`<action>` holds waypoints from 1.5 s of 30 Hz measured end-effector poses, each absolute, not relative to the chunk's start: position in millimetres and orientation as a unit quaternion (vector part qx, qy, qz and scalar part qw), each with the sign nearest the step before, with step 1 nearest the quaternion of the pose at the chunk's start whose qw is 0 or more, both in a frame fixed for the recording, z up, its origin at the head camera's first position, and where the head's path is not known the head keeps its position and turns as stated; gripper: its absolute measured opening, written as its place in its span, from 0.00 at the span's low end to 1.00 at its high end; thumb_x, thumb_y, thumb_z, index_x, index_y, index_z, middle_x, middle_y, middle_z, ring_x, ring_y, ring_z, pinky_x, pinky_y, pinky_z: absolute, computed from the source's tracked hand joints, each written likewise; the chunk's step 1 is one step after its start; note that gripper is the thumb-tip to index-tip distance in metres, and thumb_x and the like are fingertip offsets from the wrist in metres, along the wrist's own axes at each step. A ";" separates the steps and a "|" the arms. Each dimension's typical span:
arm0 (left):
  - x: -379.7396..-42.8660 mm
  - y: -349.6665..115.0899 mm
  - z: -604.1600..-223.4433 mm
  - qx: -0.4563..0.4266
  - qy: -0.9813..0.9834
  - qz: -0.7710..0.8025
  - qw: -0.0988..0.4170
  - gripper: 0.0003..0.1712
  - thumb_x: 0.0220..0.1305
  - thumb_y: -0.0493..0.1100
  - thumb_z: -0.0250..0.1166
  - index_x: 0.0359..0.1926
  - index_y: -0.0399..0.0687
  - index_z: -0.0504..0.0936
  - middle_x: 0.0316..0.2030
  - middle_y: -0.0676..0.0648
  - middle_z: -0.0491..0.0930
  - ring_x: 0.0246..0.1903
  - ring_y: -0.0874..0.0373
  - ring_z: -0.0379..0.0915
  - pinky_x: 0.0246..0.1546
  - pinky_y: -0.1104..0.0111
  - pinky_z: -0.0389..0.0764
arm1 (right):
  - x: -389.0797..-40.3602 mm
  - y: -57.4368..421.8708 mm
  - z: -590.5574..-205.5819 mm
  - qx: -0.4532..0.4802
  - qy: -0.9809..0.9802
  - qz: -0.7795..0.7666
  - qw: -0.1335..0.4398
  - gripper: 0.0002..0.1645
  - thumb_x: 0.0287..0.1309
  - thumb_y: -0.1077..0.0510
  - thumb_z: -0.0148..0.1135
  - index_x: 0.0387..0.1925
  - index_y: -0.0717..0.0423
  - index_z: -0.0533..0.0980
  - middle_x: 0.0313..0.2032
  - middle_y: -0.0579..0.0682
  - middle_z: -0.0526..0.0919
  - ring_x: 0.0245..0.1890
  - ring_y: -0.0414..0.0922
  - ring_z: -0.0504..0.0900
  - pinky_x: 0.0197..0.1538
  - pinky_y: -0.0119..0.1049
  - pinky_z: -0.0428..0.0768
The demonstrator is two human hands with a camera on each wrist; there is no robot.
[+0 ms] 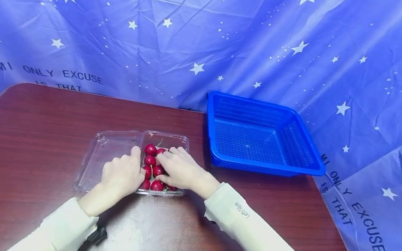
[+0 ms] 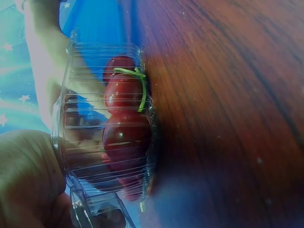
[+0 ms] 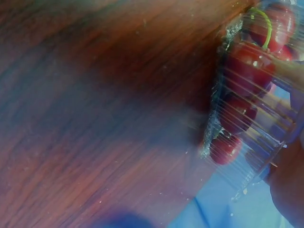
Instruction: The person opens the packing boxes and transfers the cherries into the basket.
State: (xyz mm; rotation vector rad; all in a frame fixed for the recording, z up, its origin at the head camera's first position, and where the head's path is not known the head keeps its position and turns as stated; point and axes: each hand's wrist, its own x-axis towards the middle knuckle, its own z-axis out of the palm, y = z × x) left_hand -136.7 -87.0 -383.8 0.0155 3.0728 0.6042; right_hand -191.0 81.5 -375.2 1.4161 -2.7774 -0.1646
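A clear plastic clamshell box (image 1: 159, 194) lies on the table with its lid (image 1: 106, 159) folded out to the left. Red cherries (image 1: 151, 149) fill much of its base, some with green stems; others are under the right hand. My left hand (image 1: 122, 172) grips the box at the hinge side, thumb pointing away from me. From the right, my right hand (image 1: 183, 170) reaches over the rim, fingers and thumb down among the cherries. Through the box's ribbed wall, cherries (image 2: 126, 135) show in the left wrist view and a cherry (image 3: 249, 69) in the right; I cannot tell whether the right fingers pinch one.
A blue plastic basket (image 1: 260, 164) with perforated sides stands at the back right, right of the box. Under everything is a brown wooden table (image 1: 32, 129). Blue star-printed cloth (image 1: 181, 46) hangs behind the table and along its right side.
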 end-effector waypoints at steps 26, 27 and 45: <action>-136.5 -86.5 -381.8 0.006 0.982 0.186 0.016 0.17 0.56 0.45 0.60 0.37 0.36 0.67 0.24 0.31 0.82 0.25 0.33 0.79 0.20 0.46 0.76 | -192.3 74.0 -368.8 0.454 -0.887 -0.081 0.010 0.19 0.54 0.44 0.65 0.42 0.50 0.77 0.36 0.44 0.85 0.39 0.45 0.76 0.45 0.39 0.70; -136.4 -86.5 -381.5 0.007 0.982 0.186 0.016 0.17 0.56 0.45 0.60 0.37 0.36 0.67 0.24 0.31 0.82 0.25 0.33 0.79 0.20 0.46 0.76 | -192.5 74.8 -367.5 0.457 -0.886 -0.077 0.015 0.19 0.54 0.44 0.65 0.42 0.50 0.77 0.36 0.44 0.85 0.39 0.45 0.76 0.45 0.39 0.71; -136.8 -87.6 -380.8 0.004 0.982 0.188 0.021 0.18 0.56 0.45 0.60 0.38 0.36 0.66 0.26 0.30 0.83 0.27 0.31 0.79 0.22 0.45 0.77 | -206.8 95.4 -329.4 0.443 -0.894 -0.008 0.069 0.16 0.53 0.48 0.66 0.41 0.52 0.79 0.32 0.48 0.86 0.36 0.48 0.76 0.41 0.43 0.70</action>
